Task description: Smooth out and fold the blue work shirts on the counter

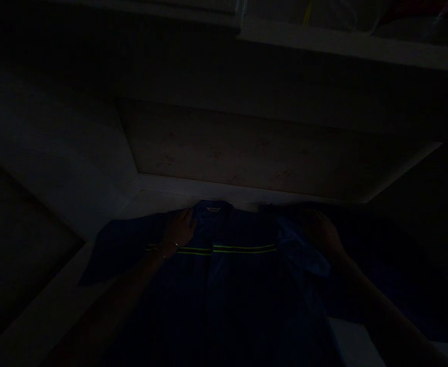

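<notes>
Forearms (130, 288) flank a blue work shirt (242, 285), presumably light, limp and best held by the shoulders (244, 218), left hand (181, 228) near its collar (226, 206), right hand (320, 230) at a sleeve (308, 256), both grips too dark to tell.

Our bare left hand (181, 228) touches a dark-blue collared cloth shirt (242, 280) with thin yellow-green stripes (242, 248). Our bare right hand (321, 232) is at its sleeve (308, 257).

The shirt (242, 290) lies spread on the surface (44, 316) before me, collar (227, 208) at the far end, my left hand (180, 227) on it just left of the collar, my right hand (321, 232) at the right-hand sleeve (308, 255). More cloth (392, 265) lies right of that; a panel (224, 153) stands behind, a shelf (342, 43) above.
</notes>
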{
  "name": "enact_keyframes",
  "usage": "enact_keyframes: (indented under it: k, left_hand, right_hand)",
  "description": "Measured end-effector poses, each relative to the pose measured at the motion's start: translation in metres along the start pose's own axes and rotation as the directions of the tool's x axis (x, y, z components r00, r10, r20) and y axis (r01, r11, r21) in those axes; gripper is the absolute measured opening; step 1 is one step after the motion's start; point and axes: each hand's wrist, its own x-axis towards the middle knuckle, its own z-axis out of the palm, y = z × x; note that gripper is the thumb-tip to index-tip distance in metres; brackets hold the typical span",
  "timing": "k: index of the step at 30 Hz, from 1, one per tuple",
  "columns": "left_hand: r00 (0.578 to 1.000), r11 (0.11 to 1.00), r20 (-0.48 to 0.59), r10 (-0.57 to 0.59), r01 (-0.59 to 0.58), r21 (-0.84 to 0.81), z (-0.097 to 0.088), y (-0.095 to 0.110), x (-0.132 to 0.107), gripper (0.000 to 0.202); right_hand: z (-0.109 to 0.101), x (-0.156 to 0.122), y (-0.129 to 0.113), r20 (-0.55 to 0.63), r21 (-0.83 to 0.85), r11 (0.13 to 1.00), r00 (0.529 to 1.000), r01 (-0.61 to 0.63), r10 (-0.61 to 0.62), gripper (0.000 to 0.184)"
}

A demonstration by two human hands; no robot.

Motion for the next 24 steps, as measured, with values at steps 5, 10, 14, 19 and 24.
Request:
enact_keyframes:
  k: [5,10,14,19,24]
  left_hand:
    - [0.993,1.0,0.115,-0.018,0.019,-0.013,0.033,0.022,0.017,0.065]
    - [0.993,1.0,0.119,0.01,-0.009,-0.007,0.043,0.003,0.038,0.065]
    - [0.997,1.0,0.072,0.015,-0.017,0.024,0.043,0.002,0.048,0.063]
    - [1.0,1.0,0.026,0.015,-0.015,-0.008,0.039,0.005,0.047,0.06]
    - [0.992,1.0,-0.125,0.025,-0.023,0.013,0.023,-0.045,0.019,0.056]
  right_hand:
    - [0.102,-0.009,-0.085,0.423,-0.202,0.911,0.871,0.359,-0.249,0.047]
    - [0.158,-0.013,-0.079,0.455,-0.303,0.901,0.878,0.31,-0.149,0.056]
    - [0.157,-0.008,-0.078,0.428,-0.317,0.892,0.888,0.322,-0.169,0.059]
    - [0.123,-0.013,-0.072,0.345,-0.364,0.84,0.896,0.402,-0.279,0.052]
    - [0.068,-0.012,0.002,0.135,-0.364,0.929,0.991,0.073,-0.025,0.053]
